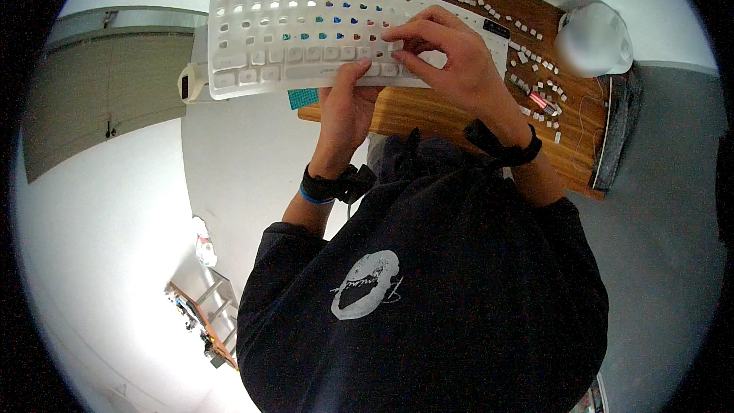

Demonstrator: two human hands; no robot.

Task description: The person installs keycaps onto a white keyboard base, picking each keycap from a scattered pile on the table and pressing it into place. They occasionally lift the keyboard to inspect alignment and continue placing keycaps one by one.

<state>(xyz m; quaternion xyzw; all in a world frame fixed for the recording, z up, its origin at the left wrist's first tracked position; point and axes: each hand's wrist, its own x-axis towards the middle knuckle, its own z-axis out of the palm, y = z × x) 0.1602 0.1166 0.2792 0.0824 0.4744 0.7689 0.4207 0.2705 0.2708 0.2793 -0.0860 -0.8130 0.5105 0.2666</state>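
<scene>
A white keyboard point(306, 73) is tilted up in front of me. White keycaps fill its two nearest rows, apart from a gap by my right fingertips. Farther up, the bare sockets glow in several colours on a white frame. My left hand point(345, 107) grips the near edge, thumb on top and fingers underneath. Over the keyboard's right half, the thumb and index finger of my right hand point(451, 50) pinch close together at the third row. Between those fingertips shows a small white piece, seemingly a keycap point(395, 45), partly hidden.
Beneath the keyboard stands a wooden table point(428, 111). Loose white keycaps point(489, 9) lie in lines and clusters on its right side, near a red-and-white stick-shaped object point(543, 102). A rounded white appliance point(596, 40) stands at the right edge. A green mat corner point(303, 99) peeks out below the keyboard.
</scene>
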